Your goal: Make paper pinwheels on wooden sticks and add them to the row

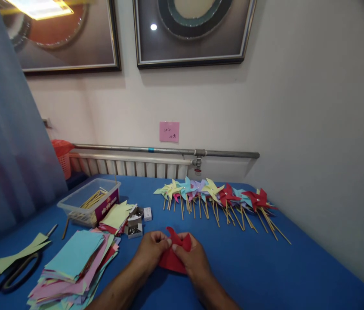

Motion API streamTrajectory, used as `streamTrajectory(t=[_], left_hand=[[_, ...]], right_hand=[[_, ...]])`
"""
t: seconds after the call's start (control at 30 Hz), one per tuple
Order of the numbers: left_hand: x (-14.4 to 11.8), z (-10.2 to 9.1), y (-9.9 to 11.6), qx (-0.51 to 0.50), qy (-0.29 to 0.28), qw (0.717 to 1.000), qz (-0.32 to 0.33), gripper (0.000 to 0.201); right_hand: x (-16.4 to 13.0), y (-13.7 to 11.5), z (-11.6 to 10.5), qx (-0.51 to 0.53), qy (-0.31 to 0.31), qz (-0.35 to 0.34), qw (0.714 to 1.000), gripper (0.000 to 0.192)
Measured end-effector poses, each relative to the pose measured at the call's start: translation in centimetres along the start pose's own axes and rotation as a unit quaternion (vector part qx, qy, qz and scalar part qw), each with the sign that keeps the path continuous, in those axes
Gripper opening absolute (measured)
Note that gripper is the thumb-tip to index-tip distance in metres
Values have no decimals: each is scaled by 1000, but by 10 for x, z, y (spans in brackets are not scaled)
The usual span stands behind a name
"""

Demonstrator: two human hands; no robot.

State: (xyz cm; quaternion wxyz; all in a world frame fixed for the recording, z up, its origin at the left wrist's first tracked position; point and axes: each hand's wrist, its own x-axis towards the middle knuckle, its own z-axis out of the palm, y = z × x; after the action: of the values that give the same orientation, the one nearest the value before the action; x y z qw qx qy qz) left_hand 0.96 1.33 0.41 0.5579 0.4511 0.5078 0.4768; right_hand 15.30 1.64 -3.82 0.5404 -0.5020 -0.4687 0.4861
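Both of my hands meet over a red paper square near the front of the blue table. My left hand pinches a folded corner of the red paper at its middle. My right hand presses on the same paper from the right, and one red flap stands up between my fingers. The paper's lower part lies flat on the table.
A row of finished paper pinwheels on sticks lies behind my hands. A stack of coloured paper squares and scissors lie at the left. A clear tub of wooden sticks and small boxes of pins stand beyond.
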Motion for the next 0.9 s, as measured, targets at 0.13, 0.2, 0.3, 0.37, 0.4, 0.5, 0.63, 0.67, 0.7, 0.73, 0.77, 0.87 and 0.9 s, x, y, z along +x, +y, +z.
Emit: streamTrajectory(t=[0.13, 0.2, 0.3, 0.37, 0.4, 0.5, 0.63, 0.67, 0.7, 0.73, 0.77, 0.87, 0.9], left_hand=[[-1, -1, 3, 6, -19, 1000, -9, 44], [-1, -1, 3, 0, -23, 1000, -9, 43], [0, -1, 1, -7, -8, 1000, -6, 43], [1, -1, 0, -7, -12, 1000, -9, 45], [1, -1, 1, -6, -21, 1000, -11, 46], [-1, -2, 4, -5, -41, 999, -18, 50], [-6, 0, 8, -30, -41, 998, -22, 54], [-7, 0, 9, -39, -41, 998, -18, 54], [-8, 0, 10, -45, -41, 998, -13, 55], [-8, -1, 11, -48, -41, 998, -6, 55], [-9, -1, 12, -47, -40, 998, -1, 55], [-9, -3, 12, -48, -36, 998, 1, 54], [-9, -4, 11, -52, -38, 998, -1, 53]], right_hand=[[1, 3, -1, 7, -7, -3, 1000, 20], [1, 3, -1, 10, -9, 2, 1000, 21], [0, 0, -1, 11, -8, 6, 1000, 21], [0, -1, -1, 8, -11, 5, 1000, 21], [0, -1, -2, 8, -15, 5, 1000, 21], [0, 1, -2, 21, -25, 3, 999, 22], [2, 6, -3, 30, -24, 3, 999, 24], [3, 8, -3, 28, -17, 6, 999, 24], [4, 9, -3, 26, -11, 8, 1000, 24], [5, 9, -3, 25, -5, 11, 1000, 25], [5, 10, -2, 25, 1, 12, 1000, 25], [6, 10, -2, 34, -1, 16, 999, 26], [6, 10, -2, 39, -3, 17, 999, 26]])
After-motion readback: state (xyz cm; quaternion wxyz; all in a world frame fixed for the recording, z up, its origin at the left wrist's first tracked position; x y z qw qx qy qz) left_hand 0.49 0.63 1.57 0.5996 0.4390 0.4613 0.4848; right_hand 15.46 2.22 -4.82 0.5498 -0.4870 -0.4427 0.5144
